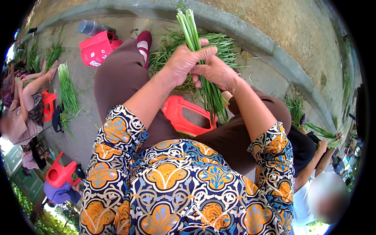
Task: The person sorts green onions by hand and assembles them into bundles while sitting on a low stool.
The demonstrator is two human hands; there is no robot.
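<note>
Both hands grip one bunch of long green leafy stalks, likely garlic chives or scallions [190, 30], its pale ends pointing away from me and its dark leaves hanging towards my lap. My left hand [182, 60] wraps the stalks near the middle. Against it, with fingers crossing, my right hand [218, 70] closes around the leaves just below. Beneath and beyond the hands, a heap of loose green stalks [218, 44] lies on the concrete. A red plastic stool [173, 110] shows between my thighs.
A pink bag [95, 50] and a grey flask [88, 28] lie at the upper left. A stack of green stalks [67, 88] rests on the ground at left. A curved concrete curb [264, 42] runs beyond the heap. Other people sit on both sides; one at right [304, 188] holds stalks.
</note>
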